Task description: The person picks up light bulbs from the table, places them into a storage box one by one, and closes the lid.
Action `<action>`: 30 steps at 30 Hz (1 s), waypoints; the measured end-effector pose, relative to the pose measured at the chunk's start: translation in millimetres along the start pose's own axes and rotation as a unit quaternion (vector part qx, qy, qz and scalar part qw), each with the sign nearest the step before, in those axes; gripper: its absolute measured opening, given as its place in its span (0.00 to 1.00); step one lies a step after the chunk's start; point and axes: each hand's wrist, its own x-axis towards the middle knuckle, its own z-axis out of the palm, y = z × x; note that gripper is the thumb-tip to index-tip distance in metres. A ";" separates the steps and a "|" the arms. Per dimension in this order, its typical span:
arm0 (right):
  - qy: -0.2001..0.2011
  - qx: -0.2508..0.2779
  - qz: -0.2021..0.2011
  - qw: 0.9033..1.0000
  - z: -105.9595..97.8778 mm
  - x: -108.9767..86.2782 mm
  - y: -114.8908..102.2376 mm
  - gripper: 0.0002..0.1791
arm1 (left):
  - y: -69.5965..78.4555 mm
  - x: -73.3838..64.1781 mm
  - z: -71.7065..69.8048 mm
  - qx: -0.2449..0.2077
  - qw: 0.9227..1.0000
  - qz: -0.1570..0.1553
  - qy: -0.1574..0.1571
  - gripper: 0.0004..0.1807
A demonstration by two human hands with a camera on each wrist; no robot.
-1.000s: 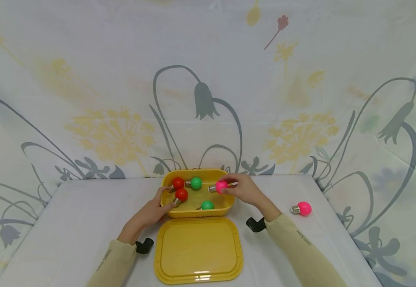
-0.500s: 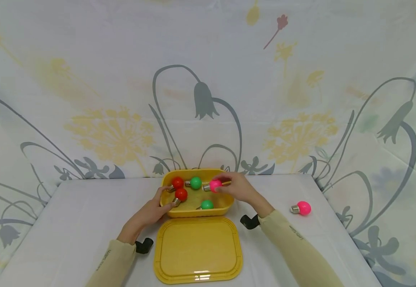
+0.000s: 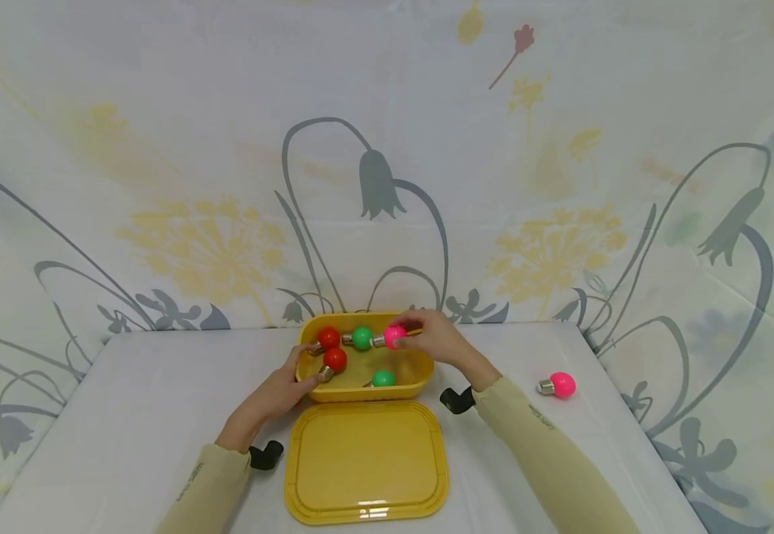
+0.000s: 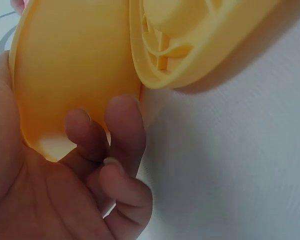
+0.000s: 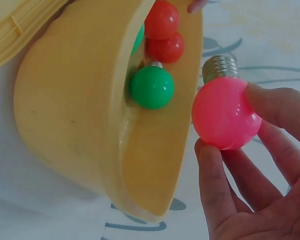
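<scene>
A yellow plastic box [image 3: 360, 395] stands at the table's back edge. In it lie two red bulbs [image 3: 335, 360] at the left, a green bulb [image 3: 362, 339] towards the back and another green bulb [image 3: 383, 379] near the front wall. My right hand [image 3: 435, 340] pinches a pink bulb [image 5: 225, 112] over the box's back right part. Its metal screw base points left. At the box's left end, my left hand [image 3: 280, 389] grips the rim with thumb and forefinger; the other fingers [image 4: 125, 130] curl by the outer wall. A second pink bulb [image 3: 563, 385] lies on the table at the right.
A yellow lid [image 3: 366, 463] lies flat on the white table [image 3: 153, 415] just in front of the box. Behind the table rises a flower-printed cloth backdrop [image 3: 387, 245]. Black wrist pieces [image 3: 456, 400] sit at both sleeves.
My right hand has moved left and slightly back with the pink bulb, bringing it close to the rear green bulb. The left hand has stayed on the box's left end.
</scene>
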 end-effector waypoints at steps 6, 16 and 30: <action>-0.004 0.009 0.011 1.000 -1.4 5.3 -2.0 0.14 | 2.1 -1.0 0.0 0.026 0.999 0.005 0.035 0.34; -0.008 0.004 0.017 1.000 0.6 12.9 -0.4 0.14 | -2.3 -3.6 5.5 0.048 0.996 0.027 0.074 0.36; -0.010 0.005 0.028 1.000 3.2 17.8 -1.6 0.14 | -0.5 1.0 6.5 0.064 0.988 0.002 0.139 0.36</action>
